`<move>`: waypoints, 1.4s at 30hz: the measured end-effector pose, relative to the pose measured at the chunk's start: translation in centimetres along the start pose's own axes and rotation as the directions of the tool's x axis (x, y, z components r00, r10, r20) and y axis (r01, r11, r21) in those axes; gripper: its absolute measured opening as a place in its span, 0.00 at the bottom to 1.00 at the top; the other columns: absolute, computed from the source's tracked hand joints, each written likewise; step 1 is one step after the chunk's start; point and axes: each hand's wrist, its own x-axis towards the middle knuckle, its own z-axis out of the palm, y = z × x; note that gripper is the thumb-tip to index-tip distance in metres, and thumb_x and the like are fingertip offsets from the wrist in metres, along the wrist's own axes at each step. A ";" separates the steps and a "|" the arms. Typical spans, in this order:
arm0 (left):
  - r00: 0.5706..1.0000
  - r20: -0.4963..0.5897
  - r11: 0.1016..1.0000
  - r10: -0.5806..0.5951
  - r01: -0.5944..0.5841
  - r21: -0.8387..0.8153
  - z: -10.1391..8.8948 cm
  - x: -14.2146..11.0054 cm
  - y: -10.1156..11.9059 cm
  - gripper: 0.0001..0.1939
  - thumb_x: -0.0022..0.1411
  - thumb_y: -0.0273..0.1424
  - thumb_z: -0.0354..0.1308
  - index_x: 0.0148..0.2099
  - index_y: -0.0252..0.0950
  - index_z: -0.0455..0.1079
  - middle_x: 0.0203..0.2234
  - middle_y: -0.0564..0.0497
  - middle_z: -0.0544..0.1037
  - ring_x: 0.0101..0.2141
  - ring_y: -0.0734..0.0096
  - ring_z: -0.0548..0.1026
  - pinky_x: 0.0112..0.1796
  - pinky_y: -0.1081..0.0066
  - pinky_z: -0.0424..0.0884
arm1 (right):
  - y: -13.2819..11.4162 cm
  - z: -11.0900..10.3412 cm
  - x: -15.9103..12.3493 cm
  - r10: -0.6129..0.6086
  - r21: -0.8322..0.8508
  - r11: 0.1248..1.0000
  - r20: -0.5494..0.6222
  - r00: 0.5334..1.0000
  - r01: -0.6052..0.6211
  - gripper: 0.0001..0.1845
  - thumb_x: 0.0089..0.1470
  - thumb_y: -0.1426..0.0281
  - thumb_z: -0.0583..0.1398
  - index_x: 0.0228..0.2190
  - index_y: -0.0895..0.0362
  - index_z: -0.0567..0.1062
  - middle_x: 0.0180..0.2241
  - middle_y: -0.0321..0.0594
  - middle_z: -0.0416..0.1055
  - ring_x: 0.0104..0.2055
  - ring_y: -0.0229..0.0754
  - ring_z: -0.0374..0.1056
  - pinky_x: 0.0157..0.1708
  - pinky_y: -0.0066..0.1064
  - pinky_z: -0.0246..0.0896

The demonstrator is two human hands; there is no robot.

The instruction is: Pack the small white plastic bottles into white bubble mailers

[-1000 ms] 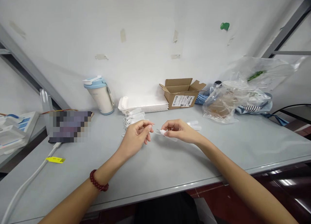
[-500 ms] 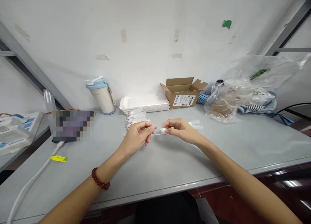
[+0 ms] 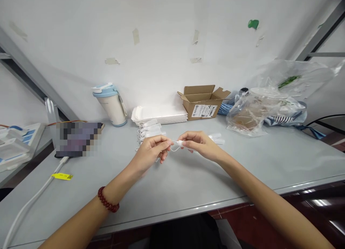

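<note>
My right hand (image 3: 201, 144) pinches a small white plastic piece (image 3: 179, 143) between thumb and forefinger. A thin white cord (image 3: 175, 149) hangs in a loop below it. Facing it from the left, my left hand (image 3: 153, 148) has thumb and forefinger pressed together on a thin metallic piece (image 3: 174, 141) that bridges the narrow gap to the white one. Its far end is hidden by the fingers. Behind my left hand lies a row of similar white pieces with cord loops (image 3: 151, 127). A few more white pieces (image 3: 217, 138) rest just beyond my right hand.
At the back of the grey table (image 3: 172, 191) are a stack of white packets (image 3: 161, 114), an open cardboard box (image 3: 203, 107) and a cup (image 3: 111, 107). A blurred-out phone (image 3: 78, 139) with a cable (image 3: 35, 197) lies left. Plastic bags (image 3: 248, 119) sit right.
The view has shifted slightly. My hands keep their pinches, and a little more of the metallic piece and white piece shows between them.
</note>
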 end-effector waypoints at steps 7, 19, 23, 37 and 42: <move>1.000 0.016 0.996 -0.011 0.013 -0.085 -0.3 -0.1 -0.1 0.09 0.58 0.35 0.58 0.31 0.33 0.71 0.24 0.55 0.68 0.18 0.83 0.63 0.21 0.77 0.61 | -0.6 -0.1 -0.2 0.012 0.025 1.000 -0.032 0.999 -0.012 0.11 0.52 0.62 0.59 0.32 0.57 0.75 0.27 0.35 0.69 0.26 0.32 0.58 0.26 0.26 0.55; 0.998 0.039 0.988 -0.057 0.062 -0.141 -0.1 -0.1 0.2 0.10 0.58 0.34 0.58 0.29 0.32 0.70 0.22 0.55 0.67 0.18 0.83 0.63 0.21 0.77 0.59 | -0.6 0.1 -0.1 -0.013 0.097 0.995 -0.008 1.000 0.014 0.10 0.52 0.64 0.58 0.32 0.58 0.74 0.27 0.35 0.68 0.23 0.31 0.57 0.24 0.28 0.54; 0.997 0.041 0.990 -0.063 0.068 -0.121 -0.2 -0.1 0.2 0.10 0.58 0.35 0.58 0.31 0.32 0.71 0.22 0.55 0.68 0.18 0.83 0.64 0.22 0.77 0.59 | -0.5 0.2 -0.2 0.014 0.117 0.993 0.007 1.000 -0.014 0.11 0.53 0.63 0.58 0.34 0.58 0.74 0.27 0.35 0.67 0.22 0.29 0.55 0.22 0.27 0.50; 0.992 -0.056 0.974 0.114 -0.101 0.203 0.2 -0.1 0.1 0.12 0.59 0.36 0.55 0.28 0.34 0.68 0.19 0.56 0.69 0.18 0.80 0.65 0.24 0.75 0.63 | -0.3 0.4 -0.2 0.034 0.118 0.992 0.039 0.999 -0.039 0.15 0.54 0.59 0.58 0.36 0.58 0.74 0.29 0.36 0.67 0.23 0.29 0.52 0.22 0.26 0.47; 0.985 -0.073 0.948 0.157 -0.130 0.290 0.3 -0.4 0.1 0.12 0.61 0.37 0.52 0.29 0.35 0.67 0.20 0.56 0.69 0.19 0.79 0.66 0.24 0.75 0.64 | 0.1 0.8 -0.1 -0.021 0.121 0.993 0.037 0.999 0.017 0.16 0.54 0.58 0.58 0.36 0.58 0.74 0.23 0.33 0.62 0.24 0.31 0.50 0.25 0.27 0.46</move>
